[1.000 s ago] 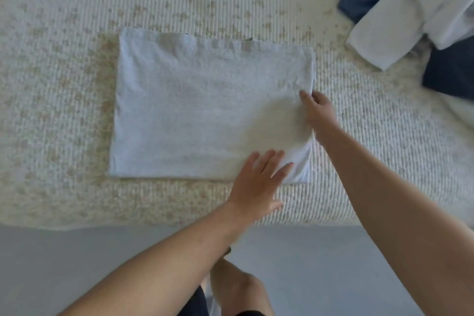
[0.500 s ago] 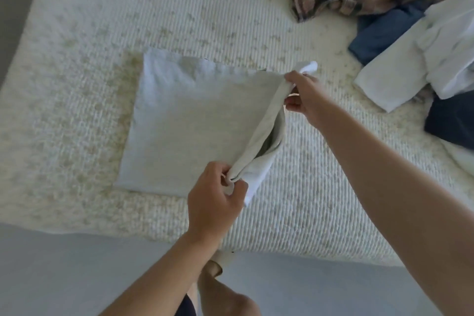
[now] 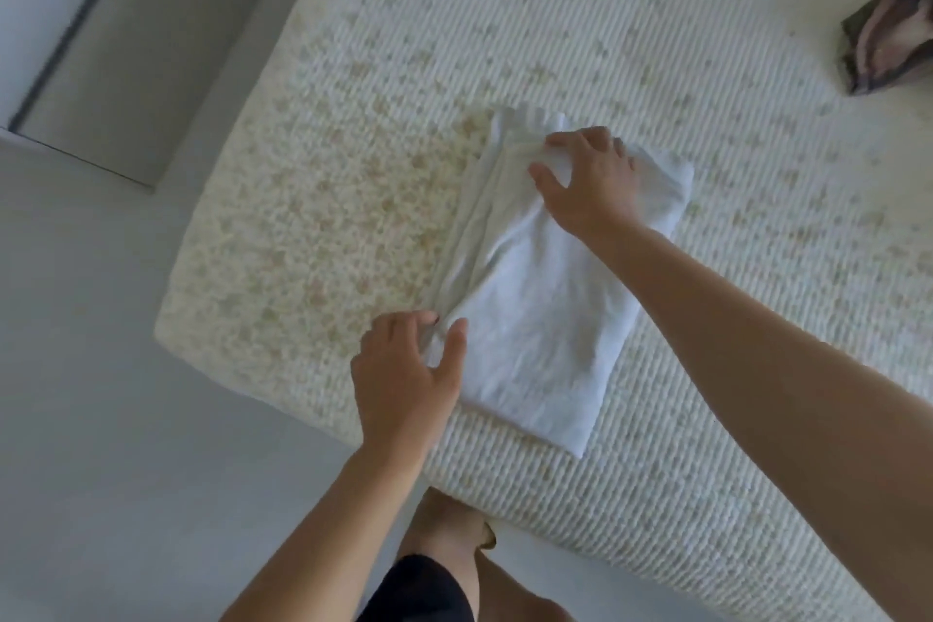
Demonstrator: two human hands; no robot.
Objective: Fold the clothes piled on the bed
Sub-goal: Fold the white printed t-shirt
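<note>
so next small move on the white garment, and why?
Probably smooth the left edge flat. The white garment lies folded on the bed, but layers bunch along that edge, where the left hand and right hand already rest.

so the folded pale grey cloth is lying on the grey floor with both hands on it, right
Not quite. The head view shows the folded pale grey cloth lying on the white textured bed cover, near its edge, not on the floor. Both hands are on it: the left hand at its near left corner, the right hand at its far end.
</note>
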